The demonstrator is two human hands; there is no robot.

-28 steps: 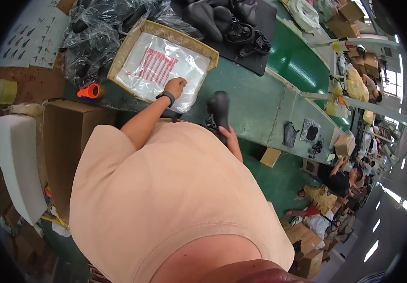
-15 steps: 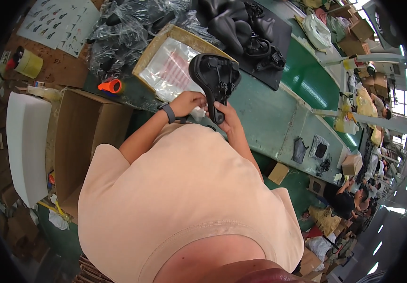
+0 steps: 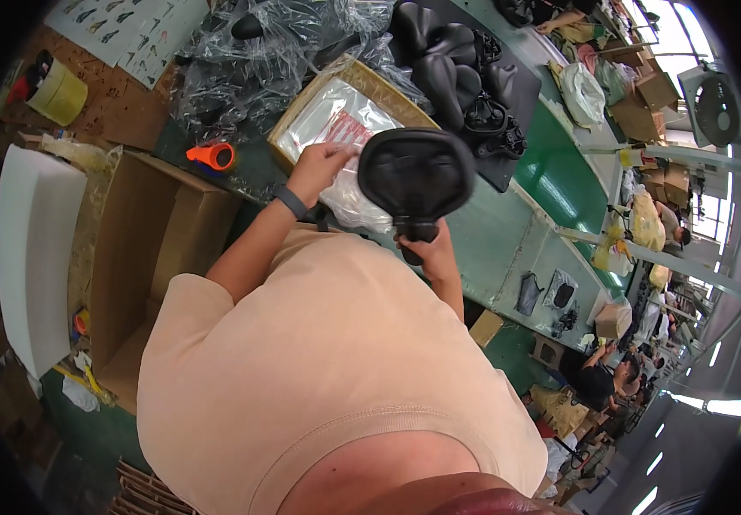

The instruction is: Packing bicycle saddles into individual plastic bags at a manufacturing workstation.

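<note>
Black pear-shaped saddle (image 3: 415, 167): smooth, plastic-looking, low sheen. Clear thin plastic bags (image 3: 358, 206): glossy, crinkled. Open brown cardboard box (image 3: 143, 232): matt. Green flat-topped bench (image 3: 501, 249): smooth, faint sheen. Thick white foam-like slab (image 3: 37, 257): matt.

Fairly bright, even light reaches my desk (image 3: 495, 249), while the windows (image 3: 678, 36) and ceiling strip lights (image 3: 645, 501) burn white at the right. Glare streaks the green belt (image 3: 559, 193) and glints off the clear plastic (image 3: 289, 51) ahead of me. The black saddle (image 3: 413, 172) I hold reads dark and slightly soft. Toward the black, rounded rim, straight edges bend and far detail blurs.
</note>
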